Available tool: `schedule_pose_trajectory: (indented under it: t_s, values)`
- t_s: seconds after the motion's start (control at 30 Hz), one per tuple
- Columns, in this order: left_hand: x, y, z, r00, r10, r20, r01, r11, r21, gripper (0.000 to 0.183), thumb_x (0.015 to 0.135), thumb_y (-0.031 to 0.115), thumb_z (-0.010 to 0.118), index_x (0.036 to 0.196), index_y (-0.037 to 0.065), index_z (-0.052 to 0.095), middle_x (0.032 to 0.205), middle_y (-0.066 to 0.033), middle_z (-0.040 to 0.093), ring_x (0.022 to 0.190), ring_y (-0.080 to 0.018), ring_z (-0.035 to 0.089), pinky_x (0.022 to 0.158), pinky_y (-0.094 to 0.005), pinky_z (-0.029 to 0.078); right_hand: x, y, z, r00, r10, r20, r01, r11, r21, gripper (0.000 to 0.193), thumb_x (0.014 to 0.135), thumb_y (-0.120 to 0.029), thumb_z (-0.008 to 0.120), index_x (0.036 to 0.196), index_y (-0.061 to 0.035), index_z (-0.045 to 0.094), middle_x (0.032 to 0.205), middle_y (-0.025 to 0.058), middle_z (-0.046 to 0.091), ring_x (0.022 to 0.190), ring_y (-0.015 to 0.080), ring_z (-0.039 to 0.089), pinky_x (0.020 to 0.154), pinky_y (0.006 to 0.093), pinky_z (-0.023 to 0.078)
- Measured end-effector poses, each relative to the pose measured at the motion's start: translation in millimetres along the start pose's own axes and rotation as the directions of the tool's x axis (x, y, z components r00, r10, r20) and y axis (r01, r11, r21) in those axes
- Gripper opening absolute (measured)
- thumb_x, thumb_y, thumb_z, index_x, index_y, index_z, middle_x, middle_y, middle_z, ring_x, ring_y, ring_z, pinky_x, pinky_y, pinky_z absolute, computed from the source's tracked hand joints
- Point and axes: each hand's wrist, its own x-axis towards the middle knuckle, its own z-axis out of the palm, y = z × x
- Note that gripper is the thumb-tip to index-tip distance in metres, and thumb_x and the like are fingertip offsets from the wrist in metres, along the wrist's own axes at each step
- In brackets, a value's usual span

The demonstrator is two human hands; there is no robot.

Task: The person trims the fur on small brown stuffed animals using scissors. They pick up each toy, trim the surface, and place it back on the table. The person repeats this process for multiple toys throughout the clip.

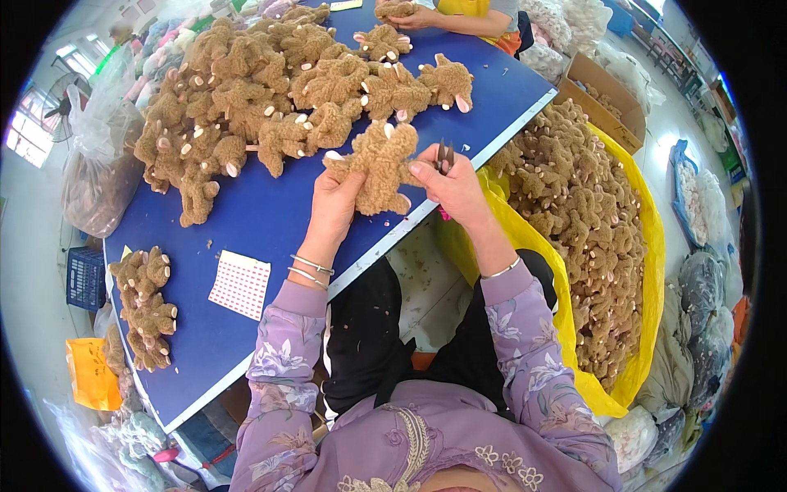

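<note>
A curly brown plush animal (381, 168) with pale pink-white paw and ear tips hangs just above the near edge of the blue table. My left hand (334, 205) pinches one side of it. With thumb and fingers my right hand (451, 184) grips the opposite side, and dark-tipped thread snips (444, 154) poke up from the same fist. The handle of the snips is mostly hidden in the palm. Just beyond the held toy, a big heap of matching plush animals (246, 90) covers the far left of the table.
A sheet of red labels (240, 283) lies on the blue table (270, 205), left of it a small row of plush toys (145, 307). A yellow sack (652, 271) full of toys stands at my right, a cardboard box (602, 98) behind it. Across the table another person's hands (420, 18) hold a toy.
</note>
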Motion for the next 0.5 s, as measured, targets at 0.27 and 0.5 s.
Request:
schedule_pose_trajectory:
  t_s: [0.27,0.5]
  values:
    - [0.1,2.5,8.1,0.997,-0.067,-0.022,0.065,0.995,-0.078,0.018,0.091,0.007,0.056,0.106,-0.003,0.060,0.096,-0.0080,0.066,0.083,-0.0138,0.065,0.072,-0.0282,0.054,-2.9,-7.4,-7.0,1.000,0.010,0.008,-0.012,0.965,0.263,0.017,0.086,-0.019,0.069,0.083,-0.0061,0.057,0.063,-0.0062,0.047,0.050,0.0018,0.039,0.043,0.0195,0.030]
    - [1.8,-2.8,7.0,0.996,-0.087,0.006,0.087,0.995,0.053,0.029,0.090,0.010,0.056,0.115,-0.004,0.054,0.106,-0.0109,0.064,0.090,-0.0198,0.066,0.076,-0.0311,0.055,-3.6,-3.1,-10.0,0.983,-0.012,-0.185,0.005,0.999,-0.038,0.017,0.085,-0.016,0.068,0.093,-0.0045,0.057,0.075,-0.0027,0.052,0.054,0.0027,0.040,0.048,0.0195,0.033]
